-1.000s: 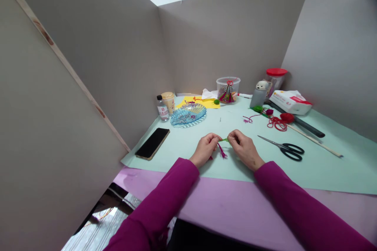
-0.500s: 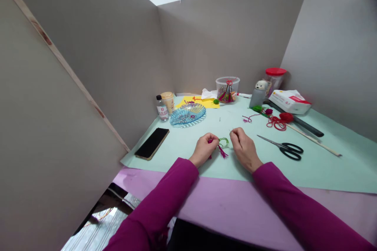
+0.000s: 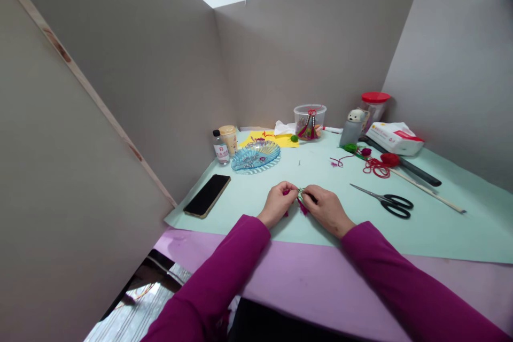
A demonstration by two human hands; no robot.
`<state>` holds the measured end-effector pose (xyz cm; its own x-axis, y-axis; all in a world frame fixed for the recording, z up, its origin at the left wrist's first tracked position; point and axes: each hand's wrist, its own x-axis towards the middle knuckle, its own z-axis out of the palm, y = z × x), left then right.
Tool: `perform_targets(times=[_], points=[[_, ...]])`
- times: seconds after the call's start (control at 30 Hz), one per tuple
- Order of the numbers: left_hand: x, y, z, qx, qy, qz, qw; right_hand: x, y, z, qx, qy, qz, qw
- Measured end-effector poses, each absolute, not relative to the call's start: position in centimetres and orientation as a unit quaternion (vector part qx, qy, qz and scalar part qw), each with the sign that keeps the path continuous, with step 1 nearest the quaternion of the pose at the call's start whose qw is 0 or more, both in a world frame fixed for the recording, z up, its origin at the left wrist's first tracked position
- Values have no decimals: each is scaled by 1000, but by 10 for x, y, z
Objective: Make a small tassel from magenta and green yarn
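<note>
Over the mint-green paper [image 3: 420,235], left hand [image 3: 276,204] and right hand [image 3: 326,211] pinch a green cord [image 3: 300,191] with magenta tassel [image 3: 302,207], its fine strands liable to slip if either grip slackens.

You hold a thin green cord [image 3: 301,191] between your fingertips, with your left hand [image 3: 276,204] and right hand [image 3: 326,209] nearly touching around it. The cord is too small and tightly gathered to show its exact path. A frayed magenta tassel [image 3: 303,207] hangs down and to the right from the cord, just below your fingers, its strands spreading slightly. A magenta tuft [image 3: 286,192] peeks out beside your left hand's fingers. The whole piece sits raised just above the pale green paper sheet [image 3: 441,235], near its front edge and roughly midway along it.
</note>
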<state>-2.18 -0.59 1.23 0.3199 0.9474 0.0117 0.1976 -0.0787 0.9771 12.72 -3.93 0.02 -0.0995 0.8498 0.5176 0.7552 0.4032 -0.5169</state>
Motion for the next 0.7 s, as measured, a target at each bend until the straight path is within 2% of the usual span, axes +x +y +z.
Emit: perform_targets(times=[0.7], points=[[-23, -4, 8, 672, 446, 373, 459, 129, -38, -2, -560, -746, 50, 356]])
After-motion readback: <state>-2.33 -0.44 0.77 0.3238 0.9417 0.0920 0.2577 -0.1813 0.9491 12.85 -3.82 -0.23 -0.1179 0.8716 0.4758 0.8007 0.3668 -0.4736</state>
